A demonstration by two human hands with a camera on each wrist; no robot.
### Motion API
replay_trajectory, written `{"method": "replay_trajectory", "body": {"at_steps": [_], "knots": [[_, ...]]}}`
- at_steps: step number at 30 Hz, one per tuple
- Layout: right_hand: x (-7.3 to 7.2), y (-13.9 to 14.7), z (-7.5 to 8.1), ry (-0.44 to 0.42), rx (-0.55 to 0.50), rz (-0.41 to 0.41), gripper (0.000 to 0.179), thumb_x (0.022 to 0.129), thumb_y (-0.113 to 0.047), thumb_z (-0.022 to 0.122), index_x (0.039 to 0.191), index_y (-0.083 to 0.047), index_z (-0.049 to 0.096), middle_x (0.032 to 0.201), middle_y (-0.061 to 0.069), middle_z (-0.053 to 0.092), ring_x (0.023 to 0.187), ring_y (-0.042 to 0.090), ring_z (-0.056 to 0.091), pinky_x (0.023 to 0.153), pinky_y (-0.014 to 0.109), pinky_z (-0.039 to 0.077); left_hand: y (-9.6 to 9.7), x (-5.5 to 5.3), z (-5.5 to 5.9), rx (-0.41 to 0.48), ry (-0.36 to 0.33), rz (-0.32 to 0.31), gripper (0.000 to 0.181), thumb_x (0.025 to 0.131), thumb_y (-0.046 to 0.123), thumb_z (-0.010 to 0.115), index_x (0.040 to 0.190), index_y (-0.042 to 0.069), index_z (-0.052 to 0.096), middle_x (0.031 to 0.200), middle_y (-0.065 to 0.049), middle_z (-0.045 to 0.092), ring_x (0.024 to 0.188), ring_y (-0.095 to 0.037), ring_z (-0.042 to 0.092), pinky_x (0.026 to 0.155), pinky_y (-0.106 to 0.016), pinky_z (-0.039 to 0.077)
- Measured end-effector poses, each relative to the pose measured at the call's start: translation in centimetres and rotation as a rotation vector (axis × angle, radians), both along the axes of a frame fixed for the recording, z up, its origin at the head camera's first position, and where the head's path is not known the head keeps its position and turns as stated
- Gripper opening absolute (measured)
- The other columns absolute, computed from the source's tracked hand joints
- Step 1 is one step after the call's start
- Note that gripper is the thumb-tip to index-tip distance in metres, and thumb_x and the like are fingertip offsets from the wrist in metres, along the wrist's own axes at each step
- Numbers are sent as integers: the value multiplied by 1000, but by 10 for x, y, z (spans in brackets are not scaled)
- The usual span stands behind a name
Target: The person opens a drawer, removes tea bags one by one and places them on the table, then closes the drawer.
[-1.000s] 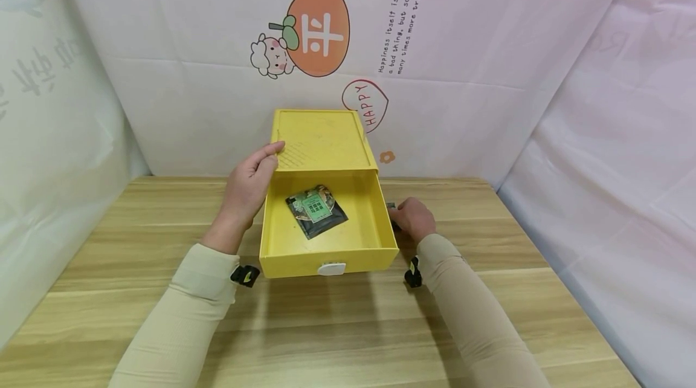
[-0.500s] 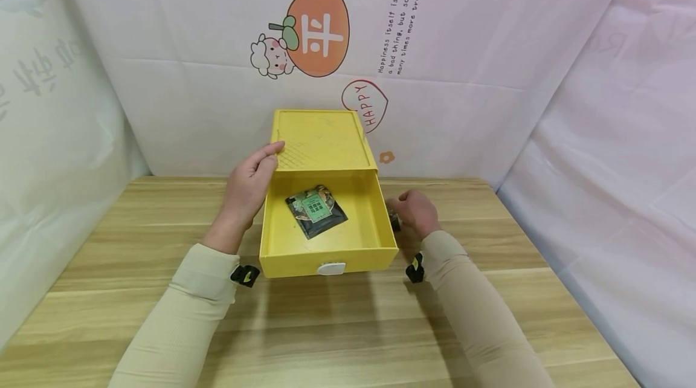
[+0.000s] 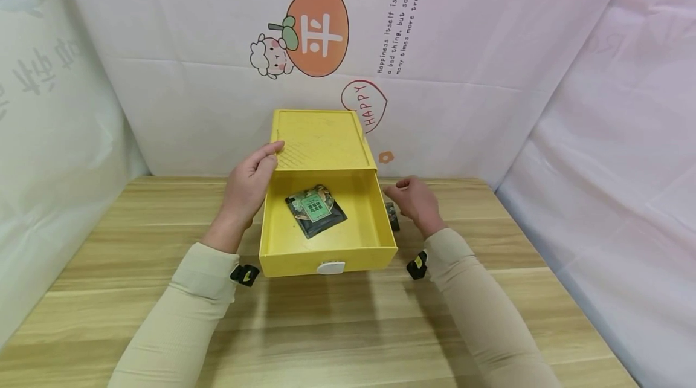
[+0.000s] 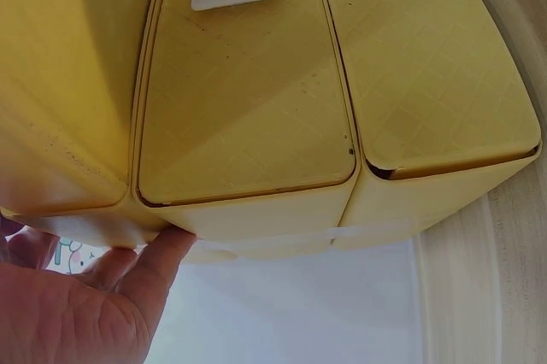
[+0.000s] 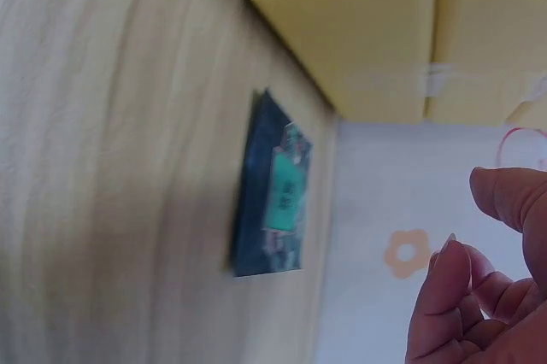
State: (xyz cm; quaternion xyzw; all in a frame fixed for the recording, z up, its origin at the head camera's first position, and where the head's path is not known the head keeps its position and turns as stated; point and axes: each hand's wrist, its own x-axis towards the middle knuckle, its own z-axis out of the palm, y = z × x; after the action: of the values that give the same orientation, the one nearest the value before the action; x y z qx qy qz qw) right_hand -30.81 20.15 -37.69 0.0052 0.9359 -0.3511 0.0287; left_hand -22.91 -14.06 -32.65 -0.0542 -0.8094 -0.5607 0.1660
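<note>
A yellow drawer cabinet (image 3: 321,134) stands against the back wall, its top drawer (image 3: 328,260) pulled out. Inside that drawer lies a dark sachet (image 3: 317,210) with a green label. My left hand (image 3: 247,188) holds the cabinet's upper left edge, index finger on the top, thumb against the side. To the right of the cabinet, my right hand (image 3: 415,203) hovers with thumb and fingertips apart and nothing between them. A second dark sachet (image 5: 275,193) lies flat on the table below it; in the head view the drawer partly hides this sachet.
Two closed lower drawers (image 4: 248,91) with white handles sit under the top one. The wood-grain table (image 3: 326,339) ends at a printed white cloth (image 3: 446,116) behind, with more white cloth on both sides.
My right hand has let go of the sachet beside the cabinet and risen slightly away from it, leaving it on the table. My left hand and the drawer have stayed put.
</note>
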Motion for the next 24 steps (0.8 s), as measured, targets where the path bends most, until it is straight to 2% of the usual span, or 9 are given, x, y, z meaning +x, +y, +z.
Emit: {"method": "replay_trajectory", "body": {"at_steps": [3, 10, 19, 24], "knots": [[4, -1, 7, 8, -35, 6, 63, 99, -54, 61, 138, -4, 56, 135, 18, 65, 93, 32, 74, 86, 46, 58, 0, 0, 0, -2, 5, -1, 46, 110, 38, 41, 149, 23, 60, 156, 4, 54, 151, -16, 40, 118, -45, 37], [11, -3, 23, 53, -118, 29, 60, 99, -52, 64, 135, -5, 56, 132, 16, 66, 103, 31, 70, 83, 42, 61, 0, 0, 0, -3, 2, -7, 47, 110, 38, 40, 150, 23, 60, 157, 4, 53, 152, -16, 39, 117, -44, 36], [23, -10, 52, 138, -170, 45, 57, 98, -51, 68, 132, -6, 57, 123, 14, 65, 101, 29, 66, 74, 37, 61, 0, 1, 1, 2, 1, -10, 47, 110, 39, 40, 150, 23, 60, 156, 5, 54, 152, -16, 39, 117, -44, 36], [32, -16, 66, 185, -203, 58, 53, 98, -48, 68, 131, -7, 58, 119, 13, 65, 101, 28, 65, 74, 40, 61, 0, 2, 2, 1, 1, -9, 47, 110, 39, 40, 150, 23, 60, 156, 5, 53, 151, -16, 39, 107, -42, 37]]}}
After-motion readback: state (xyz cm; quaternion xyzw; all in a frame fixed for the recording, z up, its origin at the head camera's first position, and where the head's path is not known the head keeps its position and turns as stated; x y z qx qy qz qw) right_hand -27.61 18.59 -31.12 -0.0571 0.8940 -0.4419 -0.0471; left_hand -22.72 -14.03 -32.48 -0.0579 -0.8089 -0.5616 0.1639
